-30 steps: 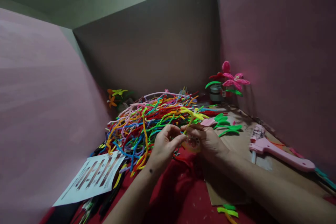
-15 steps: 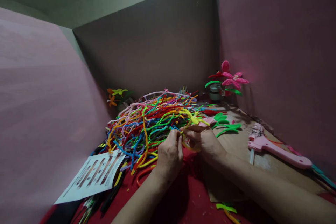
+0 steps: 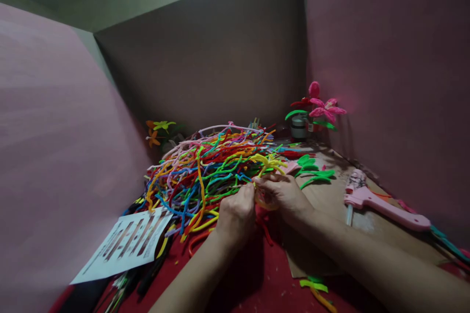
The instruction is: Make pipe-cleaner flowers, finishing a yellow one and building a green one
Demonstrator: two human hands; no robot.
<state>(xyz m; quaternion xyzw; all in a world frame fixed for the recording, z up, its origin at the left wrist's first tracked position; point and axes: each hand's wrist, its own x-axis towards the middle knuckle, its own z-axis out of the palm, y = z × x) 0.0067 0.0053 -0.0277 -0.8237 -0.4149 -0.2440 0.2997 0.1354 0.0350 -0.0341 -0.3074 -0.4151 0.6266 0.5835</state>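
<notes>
My left hand and my right hand meet at the near edge of a big heap of coloured pipe cleaners. Both are closed in a pinch on a yellow pipe-cleaner flower, whose petals stick up just above my fingers. A yellowish loop shows under my right palm. My fingertips touch each other at the stem.
A pink glue gun lies on brown cardboard at the right. Green pipe-cleaner leaves lie behind my right hand. A pot of pink flowers stands in the back corner, orange and green flowers back left. A printed sheet lies front left. Pink walls close in both sides.
My left hand has turned from palm-up to knuckles-up and closed in on my right hand's fingers at the yellow flower's stem. The view has tilted slightly.
</notes>
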